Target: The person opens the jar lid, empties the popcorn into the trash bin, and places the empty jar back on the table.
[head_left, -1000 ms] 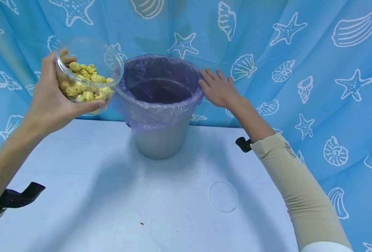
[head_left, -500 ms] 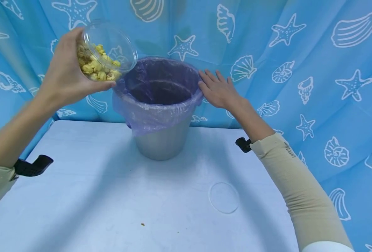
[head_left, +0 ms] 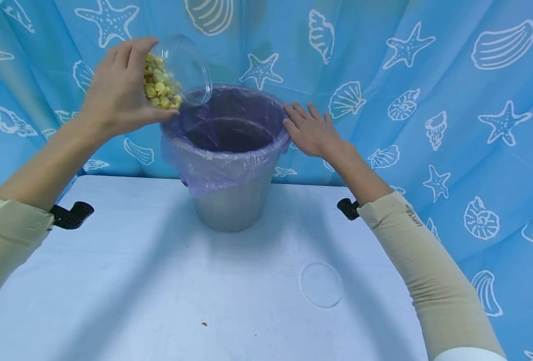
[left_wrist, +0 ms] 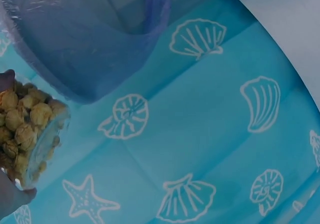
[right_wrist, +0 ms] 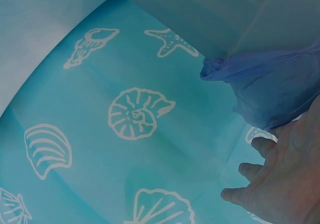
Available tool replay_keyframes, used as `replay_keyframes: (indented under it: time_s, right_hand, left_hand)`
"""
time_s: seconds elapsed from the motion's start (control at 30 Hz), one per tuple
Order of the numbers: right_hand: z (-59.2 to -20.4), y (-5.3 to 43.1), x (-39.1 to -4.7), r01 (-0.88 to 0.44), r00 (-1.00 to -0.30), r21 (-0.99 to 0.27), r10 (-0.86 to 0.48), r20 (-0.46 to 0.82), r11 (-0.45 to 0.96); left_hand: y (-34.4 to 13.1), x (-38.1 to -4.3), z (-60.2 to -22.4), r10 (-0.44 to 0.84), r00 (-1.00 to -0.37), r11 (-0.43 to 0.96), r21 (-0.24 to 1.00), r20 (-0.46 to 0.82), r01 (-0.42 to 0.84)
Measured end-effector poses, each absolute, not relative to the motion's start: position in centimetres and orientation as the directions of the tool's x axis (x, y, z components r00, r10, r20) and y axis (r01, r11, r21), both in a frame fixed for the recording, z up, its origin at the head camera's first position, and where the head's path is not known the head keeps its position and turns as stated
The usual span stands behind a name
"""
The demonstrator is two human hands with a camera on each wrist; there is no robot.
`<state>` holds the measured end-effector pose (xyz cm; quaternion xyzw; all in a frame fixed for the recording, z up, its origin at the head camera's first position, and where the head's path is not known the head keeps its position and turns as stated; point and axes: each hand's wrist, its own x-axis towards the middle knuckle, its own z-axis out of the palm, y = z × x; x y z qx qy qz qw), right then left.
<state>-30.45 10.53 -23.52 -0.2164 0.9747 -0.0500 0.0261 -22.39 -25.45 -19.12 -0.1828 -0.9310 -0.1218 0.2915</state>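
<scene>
My left hand [head_left: 117, 93] grips a clear plastic tub [head_left: 183, 65] by its base, high at the left rim of a trash can [head_left: 232, 208]. The tub lies tipped on its side, its mouth turned right toward the can. Yellow popcorn [head_left: 158, 85] sits inside it; the left wrist view shows the popcorn [left_wrist: 30, 119] through the clear wall. A purple bag [head_left: 221, 173] lines the can and folds over its rim. With fingers straight and spread, my right hand [head_left: 311, 130] rests against the rim's right side. In the right wrist view, the bag [right_wrist: 275, 94] touches this hand.
A clear round lid [head_left: 321, 285] lies on the white table [head_left: 136, 301], right of the middle. A small brown crumb [head_left: 204, 324] is near the front. Behind the can hangs a blue curtain [head_left: 374, 40] printed with shells and starfish.
My left hand has moved up and right with the tub, tipping it from nearly upright onto its side at the can's rim. The right hand has stayed at the rim.
</scene>
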Motion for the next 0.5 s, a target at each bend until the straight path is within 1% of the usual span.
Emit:
replay_keyframes:
  time_s: [0.1,0.27,0.4,0.5]
  right_hand:
    - [-23.6,10.5,-30.5,-0.420,-0.905,-0.106,-0.425,-0.027,0.901]
    - [-23.8,10.6,-30.5,-0.421,-0.905,-0.113,-0.425,-0.015,0.900]
    - [-23.8,10.6,-30.4,-0.422,-0.904,-0.123,-0.426,-0.008,0.898]
    - [-23.7,10.5,-30.4,-0.422,-0.905,-0.124,-0.426,-0.008,0.898]
  left_hand:
    - [-25.3,-23.1,-19.3,0.296,-0.760,0.906,0.081,0.579,0.415]
    - [-24.9,-24.0,-19.6,0.332,-0.752,0.900,0.048,0.570,0.434]
    - [-24.6,-24.4,-19.5,0.369,-0.728,0.890,0.005,0.578,0.456]
    - [-24.3,-24.7,-19.3,0.384,-0.723,0.888,-0.016,0.574,0.459]
